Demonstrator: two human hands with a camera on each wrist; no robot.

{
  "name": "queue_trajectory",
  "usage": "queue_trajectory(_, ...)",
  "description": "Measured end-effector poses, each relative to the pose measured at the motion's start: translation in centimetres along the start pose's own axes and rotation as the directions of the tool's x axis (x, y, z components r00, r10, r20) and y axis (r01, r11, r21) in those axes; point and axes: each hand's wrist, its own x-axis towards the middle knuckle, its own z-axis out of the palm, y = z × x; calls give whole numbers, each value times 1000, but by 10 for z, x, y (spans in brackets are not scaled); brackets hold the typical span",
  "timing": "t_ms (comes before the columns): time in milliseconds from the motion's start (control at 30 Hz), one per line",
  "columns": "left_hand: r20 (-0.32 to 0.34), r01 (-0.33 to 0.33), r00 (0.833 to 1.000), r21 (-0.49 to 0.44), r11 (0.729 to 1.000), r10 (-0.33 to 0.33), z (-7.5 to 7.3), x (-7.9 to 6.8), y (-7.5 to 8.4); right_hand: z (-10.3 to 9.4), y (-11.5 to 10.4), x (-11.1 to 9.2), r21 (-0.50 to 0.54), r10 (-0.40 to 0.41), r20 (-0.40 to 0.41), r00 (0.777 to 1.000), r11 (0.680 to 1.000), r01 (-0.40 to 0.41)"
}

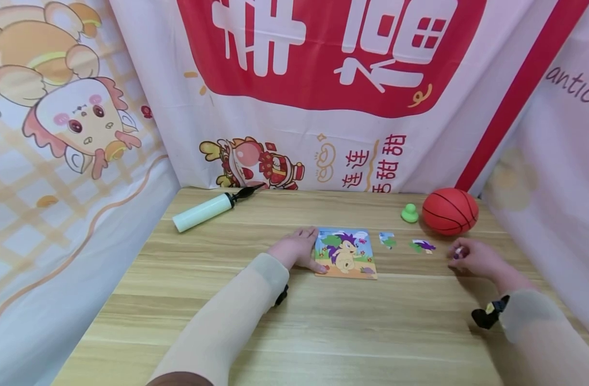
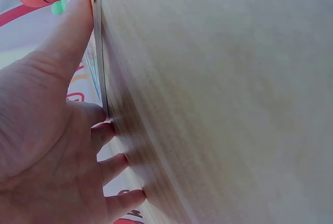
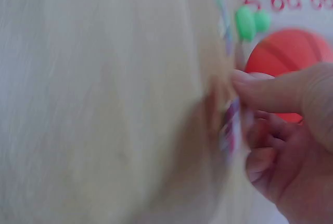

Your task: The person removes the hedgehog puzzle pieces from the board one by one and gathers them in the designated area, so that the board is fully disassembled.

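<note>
A square picture puzzle (image 1: 346, 254) with a purple-haired cartoon hedgehog lies flat on the wooden table. My left hand (image 1: 299, 249) rests at its left side, the thumb (image 2: 73, 23) lying straight along the lower corner and the fingertips touching the table. To the right of the puzzle, my right hand (image 1: 475, 258) pinches a small puzzle piece (image 3: 231, 127) with purple on it between thumb and fingers, just above the table; motion blurs that piece. Two loose puzzle pieces, one blue and green (image 1: 387, 240) and one purple and green (image 1: 423, 246), lie between the puzzle and that hand.
A red ball with black basketball lines (image 1: 450, 211) sits at the back right, beside a small green rounded toy (image 1: 410, 213). At the back left lies a pale green hand pump (image 1: 203, 212) with a black nozzle. Printed cloth (image 1: 323, 123) hangs behind the table (image 1: 352, 327).
</note>
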Motion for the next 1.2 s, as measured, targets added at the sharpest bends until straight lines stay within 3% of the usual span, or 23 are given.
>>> queue_trajectory(67,0,0,1000,1,1000,0,-1,0,0,2,-18,2,-11,-60,79,995,998,62)
queue_trajectory(167,0,0,1000,13,1000,0,-1,-1,0,11,-48,5,32,-156,199,967,988,152)
queue_trajectory(267,2,3,1000,23,1000,-3,-2,-2,0,28,-78,15,74,-216,256,942,976,203)
queue_trajectory(333,4,2,1000,24,1000,-2,-2,-3,0,41,-97,23,86,-224,257,940,974,209)
queue_trajectory(633,-6,-9,1000,21,1000,10,-1,-4,0,112,-177,62,152,-264,102,959,957,248)
queue_trajectory(867,9,-28,1000,25,999,28,0,-1,1,147,-192,82,146,-216,31,976,967,210)
queue_trajectory(1200,12,-21,1000,1,1000,21,-1,0,0,153,-195,86,127,-170,68,983,979,160)
